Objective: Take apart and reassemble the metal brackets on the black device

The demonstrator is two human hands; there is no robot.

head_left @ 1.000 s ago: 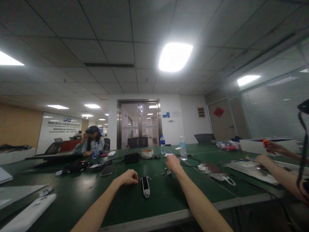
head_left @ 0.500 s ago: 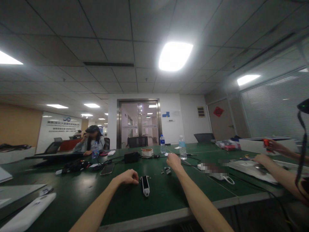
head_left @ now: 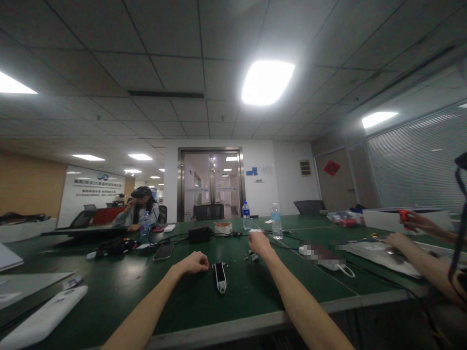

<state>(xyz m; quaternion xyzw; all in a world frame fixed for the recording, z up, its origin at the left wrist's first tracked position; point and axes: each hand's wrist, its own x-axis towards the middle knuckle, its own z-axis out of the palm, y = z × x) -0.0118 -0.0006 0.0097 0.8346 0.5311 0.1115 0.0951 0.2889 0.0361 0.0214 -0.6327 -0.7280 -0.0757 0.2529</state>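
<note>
A slim white device with a dark top [head_left: 220,278] lies on the green table in front of me, its long side pointing my way. Just left of it, my left hand [head_left: 193,263] rests low over the table, fingers curled; anything inside them is hidden. My right hand [head_left: 260,242] reaches farther out, fingers bent down and closed beside several small grey parts [head_left: 253,255]. Whether it grips one of these parts cannot be made out.
Two water bottles, one with a blue label [head_left: 246,217] and a clear one [head_left: 276,222], stand beyond my right hand. A phone [head_left: 164,252], black box [head_left: 199,235] and cables lie farther left. A white power strip [head_left: 323,259] is on the right, near a co-worker's hands [head_left: 399,241].
My right hand has shifted slightly left, over the small grey parts. My left hand has moved a little away from me. The white device stays in place.
</note>
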